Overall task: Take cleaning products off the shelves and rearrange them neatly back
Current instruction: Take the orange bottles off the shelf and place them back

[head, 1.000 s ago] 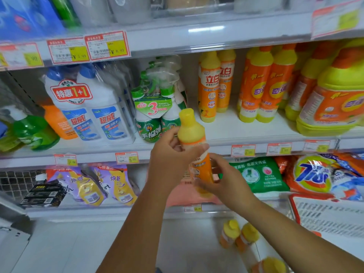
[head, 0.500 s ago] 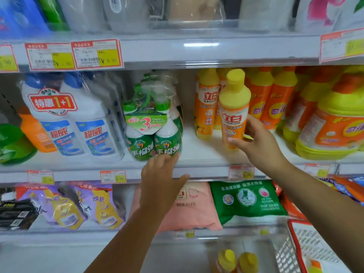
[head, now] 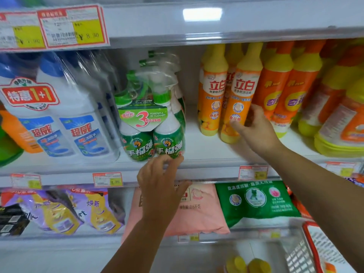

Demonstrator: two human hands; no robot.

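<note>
An orange dish-soap bottle with a yellow cap (head: 242, 95) stands on the middle shelf (head: 204, 154), next to a matching bottle (head: 211, 95) on its left. My right hand (head: 254, 129) grips its lower part, thumb across the front and fingers behind. My left hand (head: 161, 182) hovers in front of the shelf edge with fingers relaxed, fingertips just below a green spray-cleaner twin pack (head: 151, 123). It holds nothing.
White toilet-cleaner bottles (head: 59, 119) stand at the left, taller orange bottles (head: 279, 89) and big yellow jugs (head: 342, 123) at the right. Pink (head: 199, 209) and green (head: 256, 201) bags lie on the lower shelf. More yellow-capped bottles (head: 246, 265) and a red-rimmed basket (head: 311, 253) are below.
My right hand carried the orange bottle up from in front of me and set it on the middle shelf beside its twin. My left hand let go and now hovers by the spray pack.
</note>
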